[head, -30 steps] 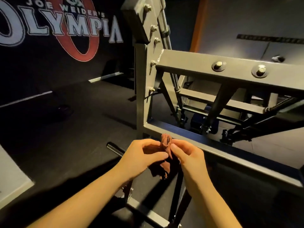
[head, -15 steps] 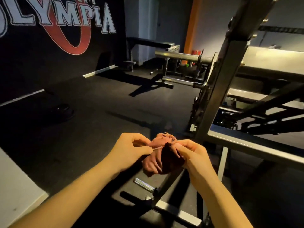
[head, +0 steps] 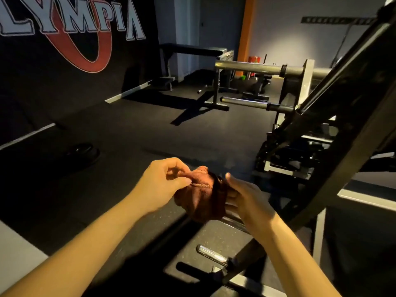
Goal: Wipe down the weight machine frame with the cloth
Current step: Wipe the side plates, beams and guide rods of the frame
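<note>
Hands: left hand (head: pixel 162 185) pinches cloth (head: pixel 199 200) hem; right hand (head: pixel 246 200) cups its other side, fingers curled, blurred. Machine frame (head: pixel 342 99) just right, untouched.

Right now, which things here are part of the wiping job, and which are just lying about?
Job: cloth, held by left hand and right hand; weight machine frame.
Lying about: weight plate on the floor; bench by the wall; wall banner.
</note>
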`<state>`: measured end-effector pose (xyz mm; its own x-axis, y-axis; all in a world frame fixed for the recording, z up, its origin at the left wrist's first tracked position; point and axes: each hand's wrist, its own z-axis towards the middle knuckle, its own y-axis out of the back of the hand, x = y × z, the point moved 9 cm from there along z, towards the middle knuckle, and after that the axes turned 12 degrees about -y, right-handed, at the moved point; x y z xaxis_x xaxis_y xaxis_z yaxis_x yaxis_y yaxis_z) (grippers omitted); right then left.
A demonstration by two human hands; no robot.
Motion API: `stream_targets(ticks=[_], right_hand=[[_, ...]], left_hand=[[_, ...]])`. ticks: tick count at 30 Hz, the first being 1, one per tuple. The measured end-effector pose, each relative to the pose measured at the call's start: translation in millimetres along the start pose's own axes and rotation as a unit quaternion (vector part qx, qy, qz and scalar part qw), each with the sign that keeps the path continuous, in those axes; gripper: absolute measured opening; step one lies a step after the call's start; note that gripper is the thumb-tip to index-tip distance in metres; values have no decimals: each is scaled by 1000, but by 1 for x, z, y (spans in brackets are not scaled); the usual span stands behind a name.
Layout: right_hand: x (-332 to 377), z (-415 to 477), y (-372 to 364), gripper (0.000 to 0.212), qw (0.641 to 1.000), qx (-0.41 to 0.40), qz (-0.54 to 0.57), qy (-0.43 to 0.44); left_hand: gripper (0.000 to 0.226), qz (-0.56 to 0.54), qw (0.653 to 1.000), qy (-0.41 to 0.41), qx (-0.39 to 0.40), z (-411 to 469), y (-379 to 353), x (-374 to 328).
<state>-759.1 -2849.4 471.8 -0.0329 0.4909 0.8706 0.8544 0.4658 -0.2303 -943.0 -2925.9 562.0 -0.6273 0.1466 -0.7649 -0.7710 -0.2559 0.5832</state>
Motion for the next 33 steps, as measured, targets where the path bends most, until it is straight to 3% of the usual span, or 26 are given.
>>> stream_targets(ticks=[3, 5, 9, 13, 16, 18, 21, 25, 29, 33], right_hand=[[25, 28, -16, 12, 990, -4, -118, 75], [44, 49, -21, 17, 982, -22, -158, 102], [74, 90, -34, 16, 975, -16, -182, 127], [87, 127, -46, 16, 982, -26, -163, 90], [97, 142, -47, 18, 982, -34, -163, 85], [103, 147, -42, 20, 982, -48, -162, 85], [109, 151, -28, 21, 981, -87, -155, 75], [119, 146, -22, 23, 974, -157, -127, 101], [113, 144, -18, 18, 937, -319, -98, 103], [87, 141, -14, 13, 910, -410, -33, 44]], left_hand=[[13, 26, 1000, -13, 10, 31, 17, 23], [12, 32, 999, -13, 30, 54, 27, 40], [8, 30, 995, 14, 95, 93, 43, 82], [19, -22, 991, 25, 126, 127, 47, 111], [33, -80, 977, 30, 194, 151, 30, 123], [29, -81, 967, 17, 241, 171, 21, 129], [9, -90, 948, -2, 305, 201, 10, 134], [10, -91, 914, -43, 393, 235, -2, 124], [11, -72, 908, -93, 402, 269, -7, 107], [21, -84, 889, -167, 417, 281, -20, 87]])
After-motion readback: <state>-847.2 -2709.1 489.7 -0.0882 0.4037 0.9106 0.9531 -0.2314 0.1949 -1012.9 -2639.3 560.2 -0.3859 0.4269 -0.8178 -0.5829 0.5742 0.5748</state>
